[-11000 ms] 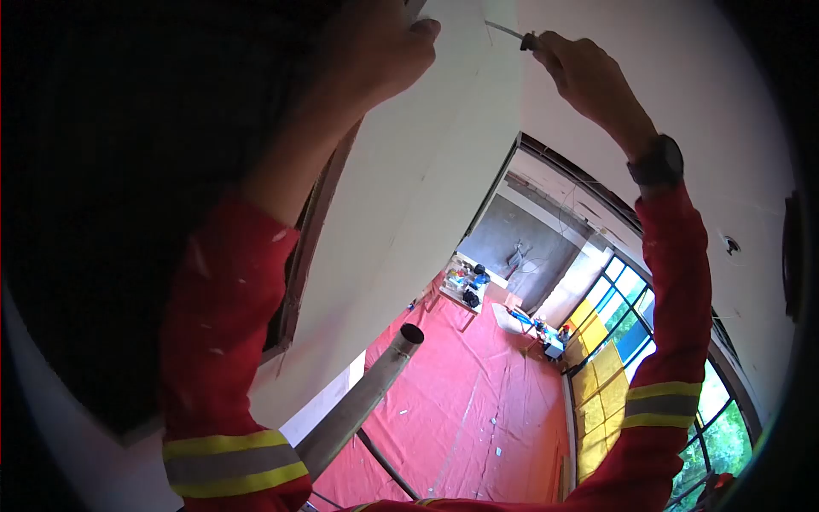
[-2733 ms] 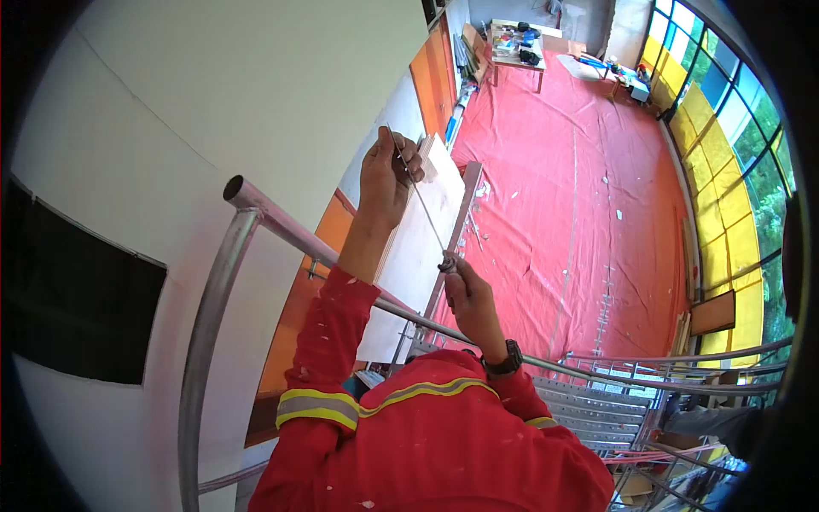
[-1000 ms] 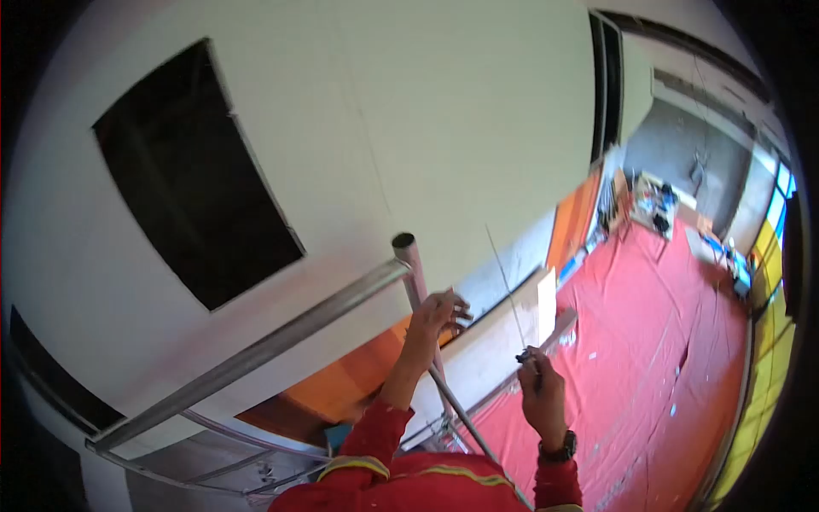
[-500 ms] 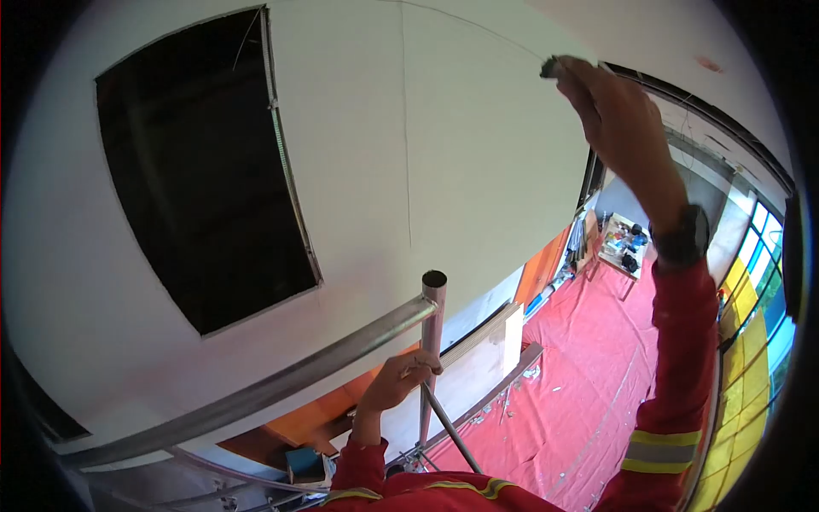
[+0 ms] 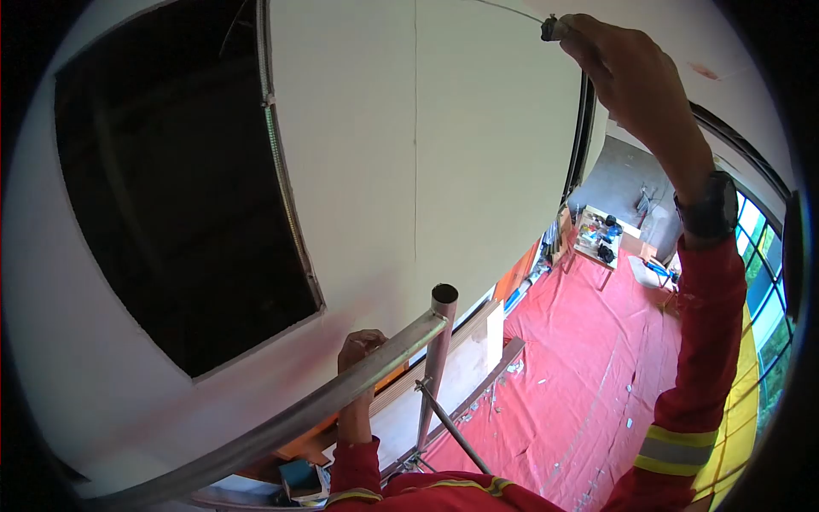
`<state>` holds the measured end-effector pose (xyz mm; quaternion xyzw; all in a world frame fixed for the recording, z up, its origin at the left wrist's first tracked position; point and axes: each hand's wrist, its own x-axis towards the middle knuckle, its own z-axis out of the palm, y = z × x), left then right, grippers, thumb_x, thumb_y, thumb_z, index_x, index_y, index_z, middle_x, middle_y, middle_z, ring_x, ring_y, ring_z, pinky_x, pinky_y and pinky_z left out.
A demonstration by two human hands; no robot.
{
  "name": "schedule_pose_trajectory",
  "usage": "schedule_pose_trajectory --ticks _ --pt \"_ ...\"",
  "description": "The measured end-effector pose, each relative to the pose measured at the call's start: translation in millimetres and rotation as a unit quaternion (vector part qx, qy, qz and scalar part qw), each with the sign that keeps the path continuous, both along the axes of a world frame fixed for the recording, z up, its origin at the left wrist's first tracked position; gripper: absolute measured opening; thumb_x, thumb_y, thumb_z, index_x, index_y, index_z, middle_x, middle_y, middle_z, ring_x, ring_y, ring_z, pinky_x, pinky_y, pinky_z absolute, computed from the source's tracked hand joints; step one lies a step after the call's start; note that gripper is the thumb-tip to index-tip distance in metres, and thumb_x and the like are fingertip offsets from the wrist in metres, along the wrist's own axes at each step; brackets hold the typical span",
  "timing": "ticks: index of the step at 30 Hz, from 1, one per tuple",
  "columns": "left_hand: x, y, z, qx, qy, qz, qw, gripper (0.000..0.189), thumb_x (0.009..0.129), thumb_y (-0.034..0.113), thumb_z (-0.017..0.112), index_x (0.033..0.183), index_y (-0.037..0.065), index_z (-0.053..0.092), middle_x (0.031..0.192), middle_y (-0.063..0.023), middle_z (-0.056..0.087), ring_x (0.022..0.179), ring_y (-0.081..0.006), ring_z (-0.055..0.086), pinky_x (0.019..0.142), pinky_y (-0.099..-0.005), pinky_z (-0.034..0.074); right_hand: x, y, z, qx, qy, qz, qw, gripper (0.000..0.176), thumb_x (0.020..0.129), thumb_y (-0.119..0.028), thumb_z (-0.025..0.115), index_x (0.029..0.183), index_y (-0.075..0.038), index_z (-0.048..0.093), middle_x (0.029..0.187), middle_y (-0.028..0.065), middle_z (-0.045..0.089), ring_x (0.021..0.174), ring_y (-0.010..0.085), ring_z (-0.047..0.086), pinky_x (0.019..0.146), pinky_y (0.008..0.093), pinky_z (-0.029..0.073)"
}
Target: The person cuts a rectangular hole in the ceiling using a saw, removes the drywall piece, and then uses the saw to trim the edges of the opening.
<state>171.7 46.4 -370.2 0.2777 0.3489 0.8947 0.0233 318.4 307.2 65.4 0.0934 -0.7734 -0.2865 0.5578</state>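
Observation:
My right hand (image 5: pixel 627 72) is raised high at the upper right against the pale panel (image 5: pixel 495 154). Its fingers pinch a small dark lump (image 5: pixel 548 28), whose kind I cannot make out. A thin dark line on the panel runs up to that lump. Low in the middle, my left hand (image 5: pixel 362 344) is behind the slanting metal rail (image 5: pixel 358 371) of a scaffold. Its fingers are curled in, and what they hold, if anything, is hidden. The rail crosses in front of the hand's lower part and joins an upright tube (image 5: pixel 438 350) to the right.
A large dark rectangular opening (image 5: pixel 171 188) with a metal-edged side is at the left. Far below, a red sheet (image 5: pixel 572 367) with scattered debris covers the floor. A cluttered table (image 5: pixel 597 239) stands there. A diagonal brace (image 5: pixel 456 435) meets the upright tube. Windows (image 5: pixel 763 256) line the right.
My left hand has moved left from the upright tube to behind the rail. My right hand, still pinching the dark lump, is higher in view. The view has shifted.

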Motion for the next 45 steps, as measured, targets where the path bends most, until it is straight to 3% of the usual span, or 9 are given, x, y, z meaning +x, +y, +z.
schedule_pose_trajectory --ticks 2,5,8,11,17,22,24,30,45 --pt "-8 8 -2 0.089 0.006 -0.075 0.993 0.042 0.103 0.042 0.048 0.103 0.003 0.065 0.099 -0.0126 0.066 0.092 -0.0306 0.063 0.095 -0.0464 0.048 2 0 4 0.004 -0.004 -0.004 1.000 0.022 0.100 -0.025 0.056 0.111 -0.007 0.064 0.086 0.0131 0.069 0.075 0.0343 0.066 0.069 0.0429 0.050" --pt "-5 11 12 0.204 0.035 -0.134 0.969 0.050 0.105 0.046 0.038 0.097 0.006 0.066 0.093 -0.0133 0.067 0.094 -0.0343 0.062 0.105 -0.0570 0.038 2 -2 6 0.021 0.000 -0.012 1.000 0.022 0.101 -0.025 0.055 0.111 -0.007 0.064 0.085 0.0139 0.069 0.075 0.0331 0.067 0.070 0.0425 0.051" --pt "-21 8 16 0.175 0.201 -0.222 0.938 0.058 0.105 0.049 0.031 0.088 0.007 0.068 0.081 -0.0121 0.067 0.092 -0.0316 0.060 0.111 -0.0567 0.029 1 0 9 -0.013 -0.016 0.005 1.000 0.022 0.101 -0.024 0.056 0.112 -0.007 0.063 0.087 0.0147 0.069 0.074 0.0320 0.066 0.071 0.0416 0.051" --pt "-26 8 17 0.153 0.231 -0.235 0.932 0.058 0.106 0.044 0.030 0.079 0.008 0.067 0.071 -0.0104 0.066 0.087 -0.0289 0.059 0.111 -0.0542 0.028 14 -36 14 -0.096 -0.075 -0.070 0.990 0.022 0.103 -0.019 0.051 0.105 -0.003 0.067 0.074 0.0093 0.068 0.054 0.0175 0.060 0.057 0.0346 0.053" --pt "-24 9 11 0.144 0.215 -0.232 0.938 0.053 0.105 0.038 0.032 0.075 0.009 0.066 0.071 -0.0096 0.067 0.088 -0.0256 0.057 0.112 -0.0514 0.027 21 -46 36 -0.140 -0.087 -0.164 0.973 0.025 0.103 -0.020 0.050 0.108 -0.004 0.069 0.069 0.0084 0.067 0.049 0.0138 0.056 0.056 0.0308 0.052" --pt "-18 11 9 0.155 0.201 -0.226 0.940 0.051 0.106 0.035 0.032 0.075 0.010 0.064 0.071 -0.0088 0.066 0.089 -0.0252 0.056 0.114 -0.0510 0.026 34 -104 32 0.030 0.044 -0.242 0.969 0.025 0.102 -0.020 0.052 0.105 -0.004 0.071 0.078 0.0112 0.071 0.059 0.0173 0.063 0.066 0.0369 0.053" --pt "-17 11 7 0.159 0.197 -0.225 0.941 0.051 0.106 0.034 0.031 0.075 0.010 0.064 0.072 -0.0088 0.066 0.090 -0.0253 0.056 0.114 -0.0511 0.026 34 -124 27 0.056 0.060 -0.277 0.957 0.024 0.101 -0.019 0.054 0.105 -0.004 0.072 0.082 0.0126 0.072 0.067 0.0198 0.066 0.073 0.0400 0.054" --pt "-14 12 9 0.163 0.202 -0.217 0.941 0.051 0.106 0.033 0.028 0.076 0.010 0.063 0.072 -0.0091 0.065 0.091 -0.0256 0.055 0.115 -0.0512 0.024 45 -154 40 0.141 0.039 -0.270 0.952 0.024 0.100 -0.020 0.056 0.101 -0.003 0.073 0.084 0.0138 0.072 0.072 0.0227 0.067 0.074 0.0405 0.053" --pt "-7 10 10 0.162 0.180 -0.197 0.950 0.053 0.106 0.034 0.028 0.075 0.010 0.063 0.072 -0.0100 0.065 0.090 -0.0263 0.055 0.117 -0.0516 0.023 31 -183 37 0.140 0.060 -0.334 0.930 0.024 0.099 -0.022 0.058 0.099 -0.002 0.071 0.079 0.0123 0.071 0.066 0.0196 0.066 0.067 0.0383 0.052"
